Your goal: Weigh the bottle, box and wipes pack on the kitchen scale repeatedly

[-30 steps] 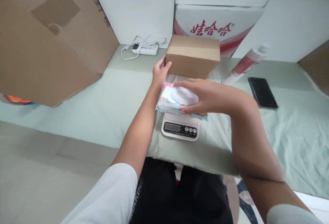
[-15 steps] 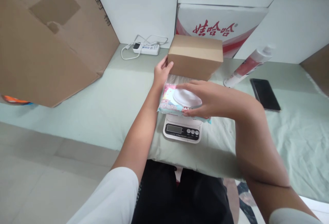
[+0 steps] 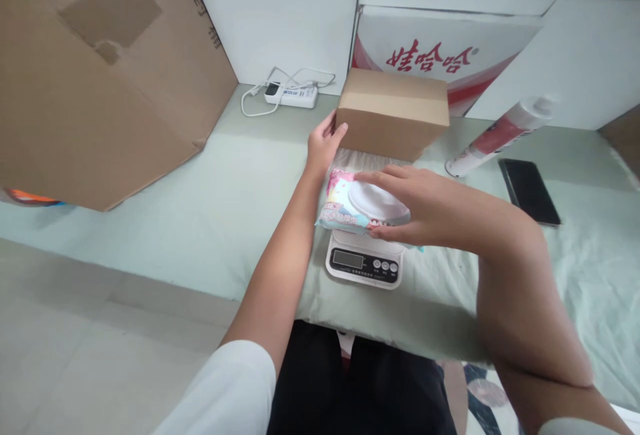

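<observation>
We see a soft, crinkly wipes pack (image 3: 345, 205) with a round white lid, pink and blue with writing too small to read. It lies on a smooth white kitchen scale (image 3: 364, 265) on the pale green bed (image 3: 200, 202). Our right hand (image 3: 420, 205) grips the pack from 3 o'clock, fingers curled over the lid. Our left hand (image 3: 324, 145), at 11 o'clock from the pack, rests spread against a plain brown cardboard box (image 3: 393, 114). Behind it a white carton (image 3: 450, 48) shows red Chinese letters.

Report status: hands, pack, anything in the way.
Right hand grips the pastel wet-wipe pack over the white digital scale. Left hand touches the brown cardboard box. Nothing between them.
</observation>
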A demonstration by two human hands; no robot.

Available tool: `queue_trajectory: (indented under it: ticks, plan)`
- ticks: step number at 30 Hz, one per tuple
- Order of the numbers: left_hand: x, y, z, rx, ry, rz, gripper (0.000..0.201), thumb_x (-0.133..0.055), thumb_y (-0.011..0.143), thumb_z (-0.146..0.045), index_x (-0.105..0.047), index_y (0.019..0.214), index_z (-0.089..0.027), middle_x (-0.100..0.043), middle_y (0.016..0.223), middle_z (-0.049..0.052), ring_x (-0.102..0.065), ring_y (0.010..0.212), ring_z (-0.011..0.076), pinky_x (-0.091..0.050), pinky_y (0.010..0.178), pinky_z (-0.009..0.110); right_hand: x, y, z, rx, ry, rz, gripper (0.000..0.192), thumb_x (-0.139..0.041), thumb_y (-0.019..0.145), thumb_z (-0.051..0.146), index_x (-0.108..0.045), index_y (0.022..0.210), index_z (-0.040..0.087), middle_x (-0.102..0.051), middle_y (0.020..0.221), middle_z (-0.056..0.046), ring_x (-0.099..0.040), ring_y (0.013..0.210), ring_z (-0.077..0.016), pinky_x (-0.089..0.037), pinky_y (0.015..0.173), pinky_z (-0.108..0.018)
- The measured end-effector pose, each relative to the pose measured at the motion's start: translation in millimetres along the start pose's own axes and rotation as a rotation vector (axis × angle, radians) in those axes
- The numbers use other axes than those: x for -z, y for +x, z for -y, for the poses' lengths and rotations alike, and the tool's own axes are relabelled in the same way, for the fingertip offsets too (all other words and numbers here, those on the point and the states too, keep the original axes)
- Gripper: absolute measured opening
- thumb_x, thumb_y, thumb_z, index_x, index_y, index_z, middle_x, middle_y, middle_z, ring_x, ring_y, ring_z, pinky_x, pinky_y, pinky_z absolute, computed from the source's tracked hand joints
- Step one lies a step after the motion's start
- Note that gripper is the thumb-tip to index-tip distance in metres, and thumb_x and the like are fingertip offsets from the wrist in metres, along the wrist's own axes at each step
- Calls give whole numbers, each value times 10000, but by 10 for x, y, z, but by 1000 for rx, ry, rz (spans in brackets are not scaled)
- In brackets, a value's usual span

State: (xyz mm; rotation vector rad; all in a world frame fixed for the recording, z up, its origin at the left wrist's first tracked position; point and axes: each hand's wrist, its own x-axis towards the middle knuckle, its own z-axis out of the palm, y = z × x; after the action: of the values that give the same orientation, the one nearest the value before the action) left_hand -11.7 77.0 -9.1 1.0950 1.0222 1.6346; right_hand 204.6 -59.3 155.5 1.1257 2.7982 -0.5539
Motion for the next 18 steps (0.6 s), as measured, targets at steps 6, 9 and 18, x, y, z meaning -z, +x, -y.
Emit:
queue_trajectory:
  ticks: [6, 9, 18]
  plan:
    - [32, -125, -16, 12, 27, -1, 653, -779, 948, -316, -575, 1552, -177, -559, 1633, 100, -460, 1577, 276, -349, 1343, 399, -6, -2, -7, 13, 9, -6, 725, -601, 948, 605, -488, 1609, 330, -697, 1306, -125, -669, 1101, -349, -503, 870, -428]
    - [36, -163, -26, 13, 41, -3, 640, -778, 946, -311, -584, 1542, -181, -560, 1632, 99, -458, 1578, 273, -357, 1340, 403, -21, -4, -5, 12, 7, -11, 736, -611, 942, 600, -478, 1616, 335, -698, 1286, -119, -669, 1091, -347, -503, 866, -430]
    - [64, -187, -15, -2, 88, 1, 697, -802, 921, -361, -579, 1546, -148, -556, 1631, 121, -427, 1592, 313, -339, 1352, 419, -90, -20, -9, 28, -32, -42, 743, -636, 933, 519, -462, 1623, 304, -678, 1315, -132, -664, 1114, -352, -493, 860, -422]
